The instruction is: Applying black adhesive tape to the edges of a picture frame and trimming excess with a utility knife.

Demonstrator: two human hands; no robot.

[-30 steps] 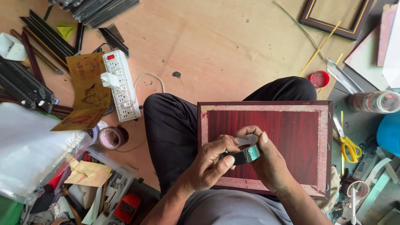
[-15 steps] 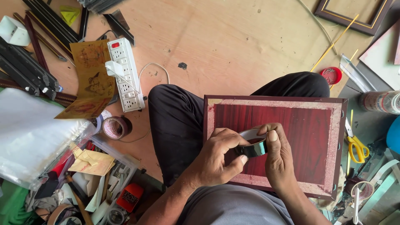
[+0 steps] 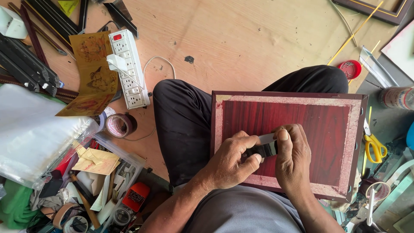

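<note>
Red board (image 3: 302, 129), wood-grain face w/ pale worn border, lies flat across the person's lap, long side running left-right; dark trouser knees show above it on the plywood floor (image 3: 241, 39). Vs. 1 s ago the board sits the same on the lap; the view has only shifted a bit, so no real move of the board.

Left hand (image 3: 230, 162) and right hand (image 3: 293, 155) are close together over the lower middle of the board, both closed on a small dark roll of tape (image 3: 263, 150). Left fingers curl round the roll from the left; right thumb presses down on the pale free end of tape at the roll's top. Change since 1 s ago: roll was tipped w/ its greenish side up and the hands a little looser; now it is squarer to the board and the right thumb is down flatter on the strip. Read: grip has settled, tape end prob. being pinned or picked at. Cannot tell if the strip already sticks to the board.

Around, larger to smaller: clear plastic sheet (image 3: 30, 138) at far left; white power strip (image 3: 131, 69) on the floor; yellow-handled scissors (image 3: 374, 144) just right of the board; brown tape roll (image 3: 118, 125) near the strip; red lid (image 3: 350, 69) by the knee.
</note>
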